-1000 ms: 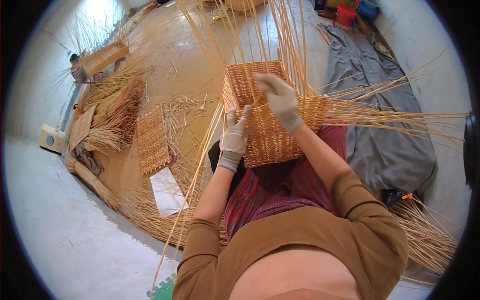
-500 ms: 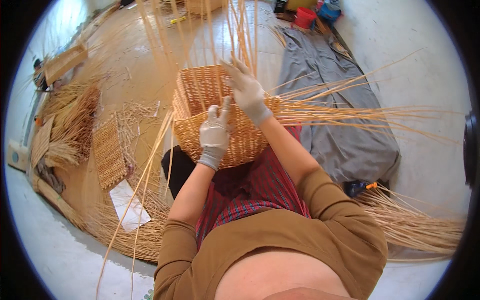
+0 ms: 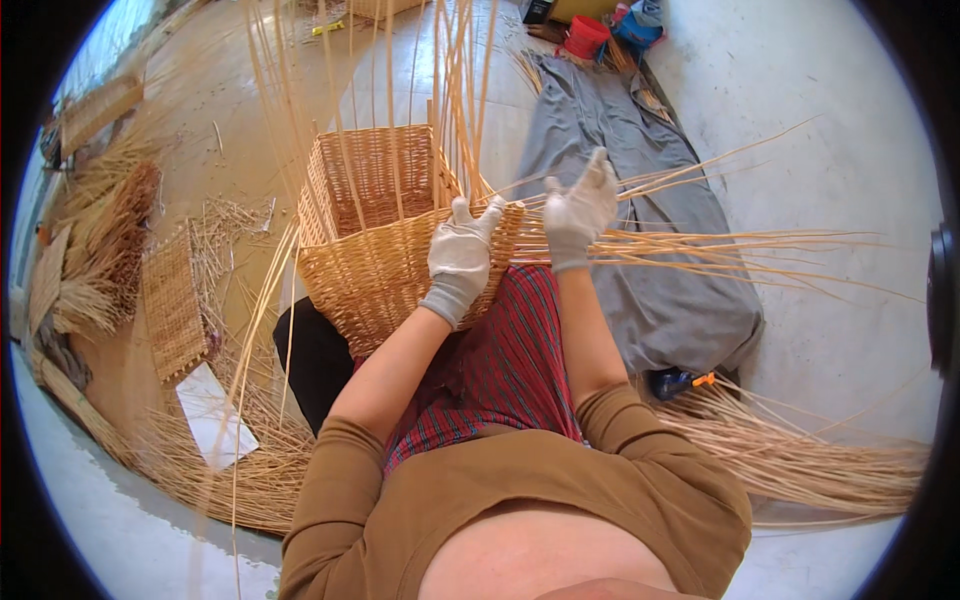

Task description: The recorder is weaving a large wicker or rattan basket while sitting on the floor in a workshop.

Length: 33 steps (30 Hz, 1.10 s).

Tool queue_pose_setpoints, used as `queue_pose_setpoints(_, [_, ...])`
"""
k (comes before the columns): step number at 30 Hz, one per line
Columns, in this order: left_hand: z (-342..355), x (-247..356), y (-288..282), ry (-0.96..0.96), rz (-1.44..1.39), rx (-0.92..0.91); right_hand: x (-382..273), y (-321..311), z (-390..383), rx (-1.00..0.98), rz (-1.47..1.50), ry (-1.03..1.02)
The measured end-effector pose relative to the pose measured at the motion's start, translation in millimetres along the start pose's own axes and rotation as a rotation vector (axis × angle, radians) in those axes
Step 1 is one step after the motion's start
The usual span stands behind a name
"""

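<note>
A woven wicker basket [image 3: 385, 265], box-shaped and honey-coloured, rests tilted on my lap, its mouth facing up and away. Long uncut stakes rise from its far and near edges, and a bundle of loose strands [image 3: 690, 245] fans out from its right corner. In a pale work glove, my left hand [image 3: 462, 250] grips the near rim close to that corner, thumb and fingers at the edge. My right hand [image 3: 582, 210], gloved too, is raised just right of the corner among the strands, fingers stretched upward and thumb apart. Whether a strand crosses its palm is hard to see.
Grey cloth [image 3: 660, 280] covers the floor on the right, beside a dark bottle with an orange top [image 3: 680, 382]. Long canes [image 3: 800, 450] lie at lower right. On the left are a woven mat [image 3: 178, 300], bundled straw [image 3: 120, 240] and white paper [image 3: 215, 415]. A red bucket [image 3: 585, 37] stands far off.
The basket has shifted left in view. My right hand has left the basket's opening and moved right, beyond the corner. My left hand has slid along the near rim toward that corner.
</note>
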<state>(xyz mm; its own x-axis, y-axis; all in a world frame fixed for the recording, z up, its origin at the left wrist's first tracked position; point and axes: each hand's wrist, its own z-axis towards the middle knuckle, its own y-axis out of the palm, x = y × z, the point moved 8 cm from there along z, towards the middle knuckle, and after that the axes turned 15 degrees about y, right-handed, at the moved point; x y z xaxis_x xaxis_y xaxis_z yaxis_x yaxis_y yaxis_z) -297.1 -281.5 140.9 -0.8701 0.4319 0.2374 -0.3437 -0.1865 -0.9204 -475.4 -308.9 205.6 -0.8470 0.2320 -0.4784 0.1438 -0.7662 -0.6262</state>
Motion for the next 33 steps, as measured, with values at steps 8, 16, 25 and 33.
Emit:
queue_pose_setpoints(8, [-158.2, -151.0, -43.4, -0.384, -0.884, 0.994, -55.0, -13.7, -135.6, -0.609, 0.839, -0.121])
queue_pose_setpoints(16, [-164.0, -205.2, -53.7, -0.229, -1.293, 1.053, -209.5, -57.9, -253.7, -0.871, 0.833, -0.610])
queue_pose_setpoints(25, [-147.5, -215.4, -39.1, -0.329, -1.949, 0.823, -249.4, -54.9, -240.6, -0.641, 0.966, -0.486])
queue_pose_setpoints(33, [-152.4, -230.9, -44.4, -0.090, -1.675, 0.699, -290.8, -51.6, -253.2, -0.682, 1.016, -0.678])
